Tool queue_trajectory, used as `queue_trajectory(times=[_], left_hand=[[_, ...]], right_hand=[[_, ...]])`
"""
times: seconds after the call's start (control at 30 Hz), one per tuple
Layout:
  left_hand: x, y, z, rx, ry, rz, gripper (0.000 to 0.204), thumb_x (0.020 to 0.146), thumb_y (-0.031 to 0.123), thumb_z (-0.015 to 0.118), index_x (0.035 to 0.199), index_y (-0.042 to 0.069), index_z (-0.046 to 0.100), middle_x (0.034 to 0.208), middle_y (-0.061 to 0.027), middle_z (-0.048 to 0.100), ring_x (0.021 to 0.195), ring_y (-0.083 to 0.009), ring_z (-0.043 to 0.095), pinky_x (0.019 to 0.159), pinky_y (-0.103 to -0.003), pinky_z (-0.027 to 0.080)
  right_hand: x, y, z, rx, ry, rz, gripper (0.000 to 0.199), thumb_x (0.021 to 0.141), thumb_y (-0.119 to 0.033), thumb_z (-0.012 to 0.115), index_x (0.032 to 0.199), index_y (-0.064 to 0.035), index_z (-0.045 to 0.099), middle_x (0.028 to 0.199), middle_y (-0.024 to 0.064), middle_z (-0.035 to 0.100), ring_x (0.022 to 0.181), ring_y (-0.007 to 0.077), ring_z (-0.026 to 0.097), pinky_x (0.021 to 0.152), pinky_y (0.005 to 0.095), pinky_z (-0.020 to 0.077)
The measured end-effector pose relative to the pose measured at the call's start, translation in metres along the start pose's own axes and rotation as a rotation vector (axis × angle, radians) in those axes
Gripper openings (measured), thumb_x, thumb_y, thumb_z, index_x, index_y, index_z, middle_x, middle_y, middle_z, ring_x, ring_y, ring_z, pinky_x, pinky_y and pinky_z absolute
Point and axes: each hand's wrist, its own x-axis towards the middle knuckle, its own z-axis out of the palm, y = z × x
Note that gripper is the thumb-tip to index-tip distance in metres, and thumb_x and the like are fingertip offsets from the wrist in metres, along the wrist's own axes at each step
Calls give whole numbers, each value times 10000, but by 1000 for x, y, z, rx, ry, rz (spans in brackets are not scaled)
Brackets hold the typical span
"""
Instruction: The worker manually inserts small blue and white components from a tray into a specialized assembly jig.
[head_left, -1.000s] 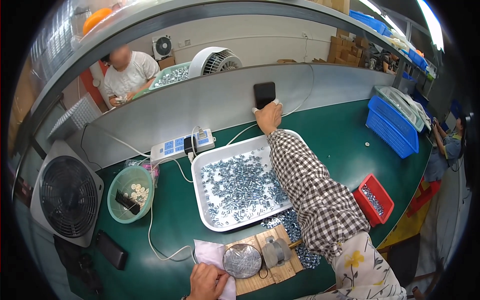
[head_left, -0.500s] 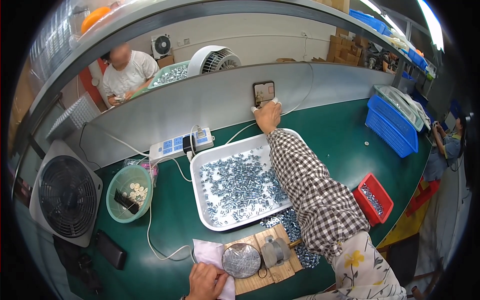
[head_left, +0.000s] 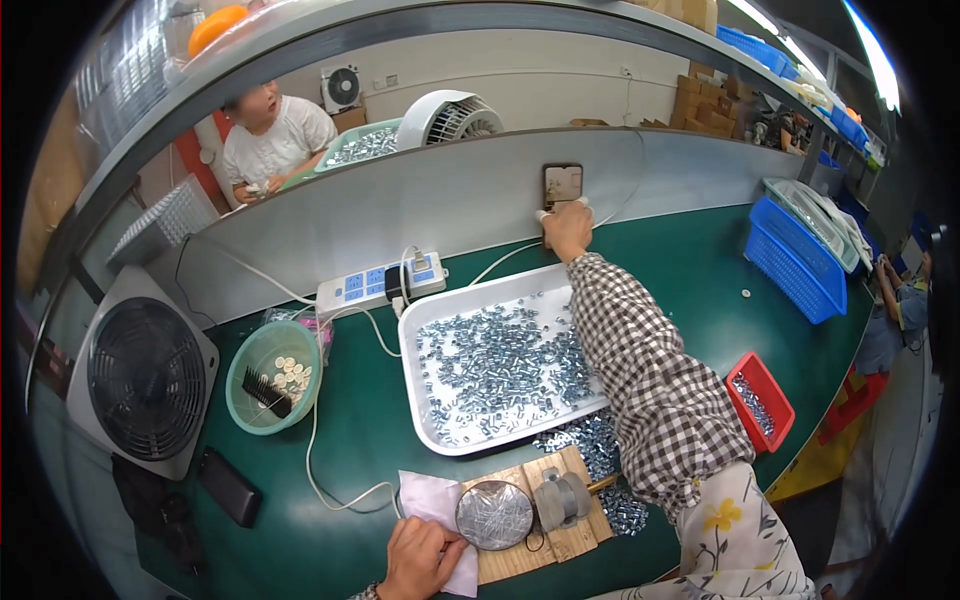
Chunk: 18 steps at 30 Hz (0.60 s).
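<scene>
My right hand (head_left: 568, 230) is stretched out to the far side of the table, white covers on its fingertips. It grips the lower part of a phone (head_left: 563, 183), which stands upright against the grey partition. A black-and-white checked sleeve cover (head_left: 645, 365) runs along that forearm. At the front edge, my left hand (head_left: 422, 555) rests loosely on a pink cloth (head_left: 428, 487), fingers slightly bent. Beside it is a round, plastic-covered disc (head_left: 494, 515) on a wooden board (head_left: 570, 540). A grey roller-like piece (head_left: 562, 500) sits on the board's right part.
A white tray (head_left: 425, 425) of small metal parts lies mid-table, with more loose parts (head_left: 590, 440) in front. Around are a red bin (head_left: 775, 440), blue baskets (head_left: 790, 265), a green bowl (head_left: 240, 400), a power strip (head_left: 350, 290) and a fan (head_left: 145, 375). Another person (head_left: 275, 140) sits beyond the partition.
My right hand and the phone have shifted slightly right along the partition. The view has turned a little left. The person opposite has raised and turned their head; my left hand stays on the cloth.
</scene>
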Motion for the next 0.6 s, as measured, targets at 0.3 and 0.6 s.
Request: queue_trajectory(times=[0.3,0.6], left_hand=[[-5,-9,2,29,-61,-24,164,721,75,730,750,67,569,682,-47,527,679,-237,507,634,-350,384],[-6,-6,2,25,-44,-6,160,736,83,730,757,65,573,698,-54,526,681,-246,506,638,-351,389]], right_hand=[[24,28,-20,0,39,-37,693,693,-311,811,1138,103,479,1130,284,557,1063,422,554,909,461,467],[40,50,-76,-248,-36,-145,664,695,-345,798,1125,71,511,1104,255,590,1041,410,583,869,460,492]])
